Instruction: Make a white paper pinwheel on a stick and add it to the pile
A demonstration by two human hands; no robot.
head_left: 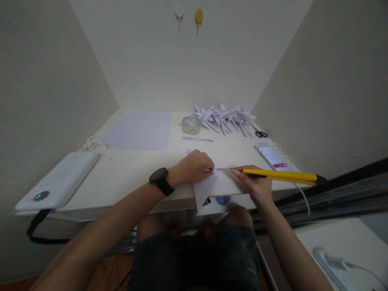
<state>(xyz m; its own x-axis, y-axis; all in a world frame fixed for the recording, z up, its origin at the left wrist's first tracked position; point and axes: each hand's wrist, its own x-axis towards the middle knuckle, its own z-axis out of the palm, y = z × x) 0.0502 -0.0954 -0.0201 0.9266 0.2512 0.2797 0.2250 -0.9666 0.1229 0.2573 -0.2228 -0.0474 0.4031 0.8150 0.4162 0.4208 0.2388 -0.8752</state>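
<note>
While the white box [57,180] with its lit button sits idle at the desk's [133,169] left end, clear of the work, blank sheets [141,129] lie flat behind. Left hand [194,166], w/ watch, presses fingers down on the folded paper [206,188], pinning it at the front edge, corner overhanging. Right hand [254,184] is closed around the yellow knife [281,175], blade tip approx. at the fold. Tape roll [191,125], folded pieces [224,117], scissors [260,133] parked at back, within reach.
</note>
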